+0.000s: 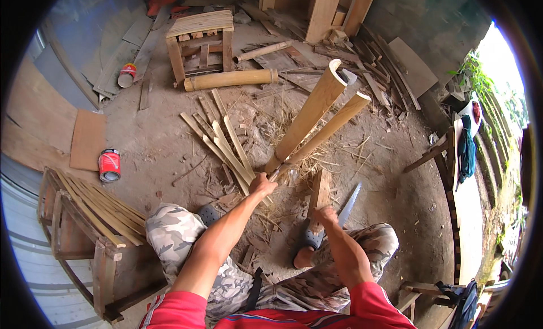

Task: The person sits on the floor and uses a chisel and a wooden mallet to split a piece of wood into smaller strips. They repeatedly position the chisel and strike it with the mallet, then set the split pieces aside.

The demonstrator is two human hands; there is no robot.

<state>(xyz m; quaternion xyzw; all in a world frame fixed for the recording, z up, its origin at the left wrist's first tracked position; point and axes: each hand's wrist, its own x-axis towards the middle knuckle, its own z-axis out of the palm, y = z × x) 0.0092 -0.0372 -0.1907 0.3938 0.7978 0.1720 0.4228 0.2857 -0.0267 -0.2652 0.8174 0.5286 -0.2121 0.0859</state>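
A thick bamboo pole (308, 114) stands before me, split lengthwise into two halves that spread apart toward the top. At the base of the split, my left hand (263, 185) is closed around what looks like a knife, its blade mostly hidden against the bamboo. My right hand (326, 216) grips the lower end of a wooden block (321, 187), to the right of the bamboo's foot. Beside that hand lies a hand saw (350, 203) with a bare metal blade. Several split bamboo strips (226, 145) lie on the ground to the left of the pole.
Beyond the strips are a whole bamboo length (232, 79) and a slatted stool (201, 40). More strips rest on a wooden bench (107, 216) at left, near a red can (110, 165). Scrap wood (379, 69) is piled at the far right; shavings (322, 156) surround the pole.
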